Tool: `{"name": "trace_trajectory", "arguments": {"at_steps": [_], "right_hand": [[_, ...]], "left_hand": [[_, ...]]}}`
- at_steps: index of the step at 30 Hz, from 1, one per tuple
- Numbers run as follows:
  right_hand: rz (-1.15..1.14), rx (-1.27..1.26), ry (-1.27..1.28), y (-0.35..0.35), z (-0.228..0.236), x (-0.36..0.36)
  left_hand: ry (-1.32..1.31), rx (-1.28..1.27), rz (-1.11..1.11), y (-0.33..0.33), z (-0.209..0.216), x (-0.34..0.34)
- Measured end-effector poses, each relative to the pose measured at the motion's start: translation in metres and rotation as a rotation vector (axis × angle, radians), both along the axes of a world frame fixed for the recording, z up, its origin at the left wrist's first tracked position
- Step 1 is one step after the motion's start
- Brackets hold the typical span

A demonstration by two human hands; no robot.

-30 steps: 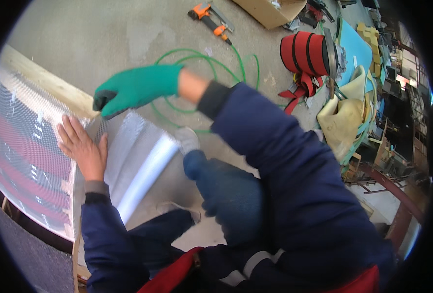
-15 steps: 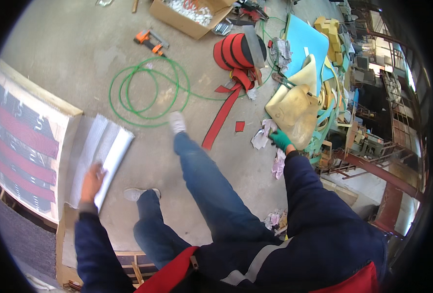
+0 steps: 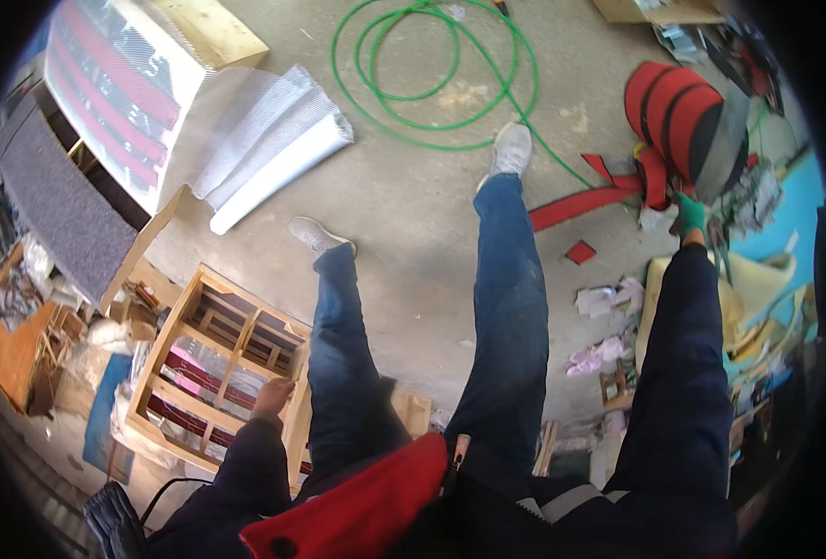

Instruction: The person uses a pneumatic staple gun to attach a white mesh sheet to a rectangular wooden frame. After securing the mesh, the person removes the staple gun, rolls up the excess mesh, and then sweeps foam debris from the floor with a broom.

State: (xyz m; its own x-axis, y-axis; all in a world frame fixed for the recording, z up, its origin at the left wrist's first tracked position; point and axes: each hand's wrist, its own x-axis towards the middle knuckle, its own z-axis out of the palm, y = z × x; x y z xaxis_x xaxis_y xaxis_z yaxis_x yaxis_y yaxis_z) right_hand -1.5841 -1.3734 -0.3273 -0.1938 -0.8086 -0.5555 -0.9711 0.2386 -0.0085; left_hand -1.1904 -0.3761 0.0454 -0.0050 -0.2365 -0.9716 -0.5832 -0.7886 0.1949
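My right hand [image 3: 688, 216], in a green glove, reaches to the near side of a roll of red webbing with black edges [image 3: 666, 104]. Its fingers are partly hidden there, so I cannot make out whether they grip anything. A loose red strip [image 3: 580, 205] trails left from the roll, and a small red square piece [image 3: 580, 252] lies below it. Bare, my left hand [image 3: 273, 398] hangs low beside my leg, over the edge of a wooden frame [image 3: 189, 326] with crossbars. Its fingers look loosely extended, with nothing visible in them.
A green hose [image 3: 431, 147] lies coiled ahead of my shoes. To the left, a rolled sheet of clear wrap [image 3: 273, 177] hangs off a panel with red bands [image 3: 115, 84]. Crumpled paper [image 3: 608, 298] and yellow foam [image 3: 757, 279] lie at the right, near a cardboard box [image 3: 655, 11].
My view has turned and moved closer to the red roll. My right hand went from the crumpled paper and foam to the roll; my left hand left the clear wrap for the wooden frame.
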Motion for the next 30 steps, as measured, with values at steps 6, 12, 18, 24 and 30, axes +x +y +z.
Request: {"name": "trace_trajectory", "arguments": {"at_steps": [6,12,18,24,30], "right_hand": [[0.053,-0.057,0.018,-0.006,0.063,-0.003],[0.12,-0.284,-0.055,0.018,0.239,0.092],[-0.017,-0.325,-0.81,0.188,0.446,0.234],[0.279,-0.174,-0.705,0.363,0.488,0.462],[0.57,0.38,-0.602,0.511,0.427,0.671]], "left_hand": [[-0.349,0.582,1.297,-0.06,0.013,0.009],[-0.358,0.473,1.4,0.008,-0.001,0.027],[-0.414,0.082,1.433,0.109,-0.096,0.107],[-0.535,-0.388,1.367,0.147,-0.189,0.281],[-0.532,-0.649,1.899,0.146,-0.251,0.425]]}}
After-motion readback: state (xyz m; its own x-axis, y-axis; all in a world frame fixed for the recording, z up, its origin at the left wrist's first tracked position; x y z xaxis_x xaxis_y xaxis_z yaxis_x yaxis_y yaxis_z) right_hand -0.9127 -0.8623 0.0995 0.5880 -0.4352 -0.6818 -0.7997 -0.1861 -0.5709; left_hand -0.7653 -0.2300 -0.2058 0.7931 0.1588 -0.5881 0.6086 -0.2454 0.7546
